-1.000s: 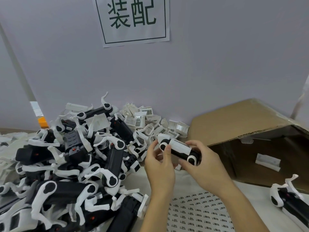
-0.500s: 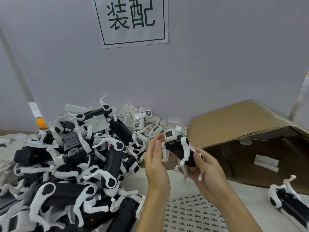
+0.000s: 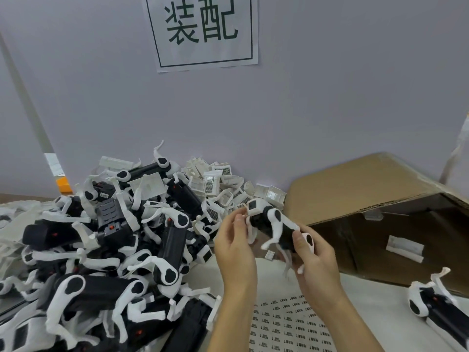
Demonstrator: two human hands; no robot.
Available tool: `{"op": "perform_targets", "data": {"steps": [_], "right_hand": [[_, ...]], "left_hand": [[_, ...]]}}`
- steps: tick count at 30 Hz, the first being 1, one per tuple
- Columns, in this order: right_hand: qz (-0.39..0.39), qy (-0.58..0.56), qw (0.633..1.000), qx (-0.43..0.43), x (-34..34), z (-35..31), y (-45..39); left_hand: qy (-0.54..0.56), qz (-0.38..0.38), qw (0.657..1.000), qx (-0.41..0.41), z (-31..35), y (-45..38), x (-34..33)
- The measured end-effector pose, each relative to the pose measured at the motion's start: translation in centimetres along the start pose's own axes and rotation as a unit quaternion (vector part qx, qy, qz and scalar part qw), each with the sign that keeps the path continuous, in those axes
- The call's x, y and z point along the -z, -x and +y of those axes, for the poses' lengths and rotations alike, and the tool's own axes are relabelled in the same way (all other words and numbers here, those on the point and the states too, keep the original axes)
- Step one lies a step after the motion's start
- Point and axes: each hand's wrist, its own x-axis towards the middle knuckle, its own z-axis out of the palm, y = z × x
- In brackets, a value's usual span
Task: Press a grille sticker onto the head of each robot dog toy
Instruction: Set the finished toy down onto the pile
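A black-and-white robot dog toy (image 3: 271, 224) is held up in mid-air, its white head (image 3: 255, 206) tilted up and to the left. My right hand (image 3: 313, 260) grips its rear body from below. My left hand (image 3: 236, 247) is beside the head, its fingertips touching the head's left side. Below the hands a sticker sheet (image 3: 289, 323) printed with small dark grille stickers lies on the table. I cannot tell whether a sticker is on the head.
A big pile of robot dog toys (image 3: 106, 250) fills the left. Loose white head parts (image 3: 218, 184) are heaped by the wall. An open cardboard box (image 3: 368, 189) lies on its side at right, and another dog toy (image 3: 436, 306) lies before it.
The toy was turned from lying sideways between both hands to head-up. My left hand's fingertips moved onto the head's side, and my right hand shifted to the rear body.
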Motion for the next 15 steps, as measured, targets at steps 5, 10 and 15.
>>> {"op": "perform_targets", "data": {"steps": [5, 10, 15], "right_hand": [[0.055, 0.181, 0.97, 0.156, -1.0, -1.3, 0.1], [0.055, 0.252, 0.946, 0.196, -1.2, -1.7, 0.1], [-0.023, 0.265, 0.953, 0.147, -0.8, -2.0, 0.1]], "left_hand": [[0.039, 0.071, 0.992, 0.092, -0.4, -0.7, 0.4], [0.037, -0.004, 0.993, 0.111, -0.2, -0.2, -0.1], [0.08, 0.023, 0.99, 0.116, 0.3, -0.2, -0.3]]}}
